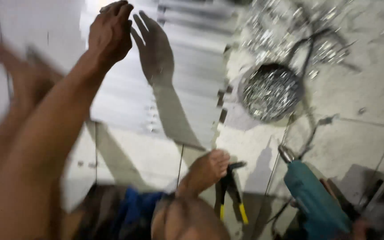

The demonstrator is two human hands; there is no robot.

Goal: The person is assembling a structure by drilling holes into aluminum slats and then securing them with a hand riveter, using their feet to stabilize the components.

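Note:
My right hand [110, 32] reaches out over a pale corrugated metal sheet [192, 66] lying on the floor. Its fingers are loosely bent and hold nothing, and its shadow with spread fingers falls on the sheet just to the right. My left hand [16, 71] is raised at the far left. It is so blurred by motion that I cannot make out whether it holds anything. My bare foot [210, 169] rests on the floor near the sheet's lower edge.
Pliers with yellow and black handles [232, 195] lie beside the foot. A teal power tool [312, 195] with a cable lies at the lower right. A round bowl of shiny metal scraps [270, 91] stands on the tiled floor, with more scraps scattered beyond it.

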